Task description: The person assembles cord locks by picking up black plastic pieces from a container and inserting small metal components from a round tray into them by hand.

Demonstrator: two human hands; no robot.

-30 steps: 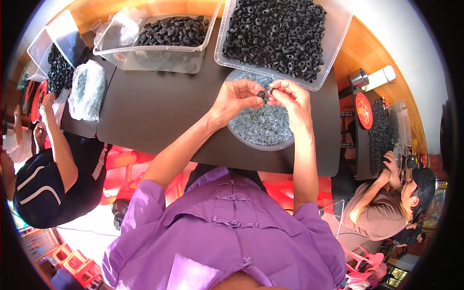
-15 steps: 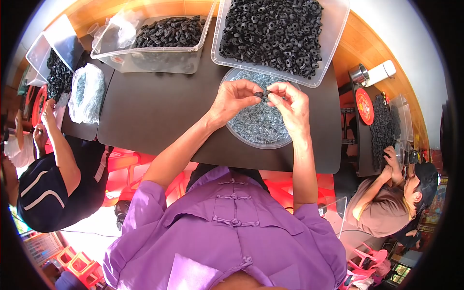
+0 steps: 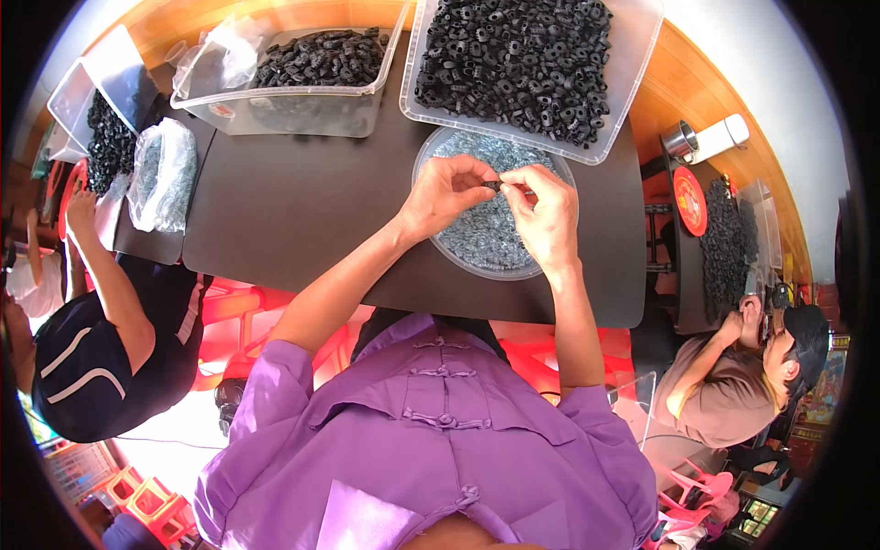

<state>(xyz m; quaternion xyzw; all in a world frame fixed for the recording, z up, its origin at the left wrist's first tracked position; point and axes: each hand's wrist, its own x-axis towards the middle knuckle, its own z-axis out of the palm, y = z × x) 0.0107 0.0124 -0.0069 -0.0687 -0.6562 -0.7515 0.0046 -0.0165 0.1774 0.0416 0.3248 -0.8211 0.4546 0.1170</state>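
My left hand [image 3: 448,194] pinches a small black plastic part [image 3: 493,185] between thumb and fingertips. Closed in a pinch too, my right hand [image 3: 547,216] meets the same part from the other side; its fingertips cover whatever else it may hold. Both hands are above a round clear tub [image 3: 436,240] filled with small shiny silvery pieces, too fine to make out singly. Just behind the hands stands a large clear bin [image 3: 632,101] full of black plastic parts [image 3: 513,69] with holes in them.
A second clear bin [image 3: 312,119] at the back left holds black pieces [image 3: 321,60] and a plastic bag. Another bag [image 3: 163,174] lies on the dark table [image 3: 293,202]. People sit left [image 3: 110,339] and right [image 3: 724,385], near a red plate [image 3: 690,202] and black parts.
My right hand has moved slightly left and down, bringing its fingertips against the black part in my left hand. My left hand has hardly moved. The person at right has raised their hands.
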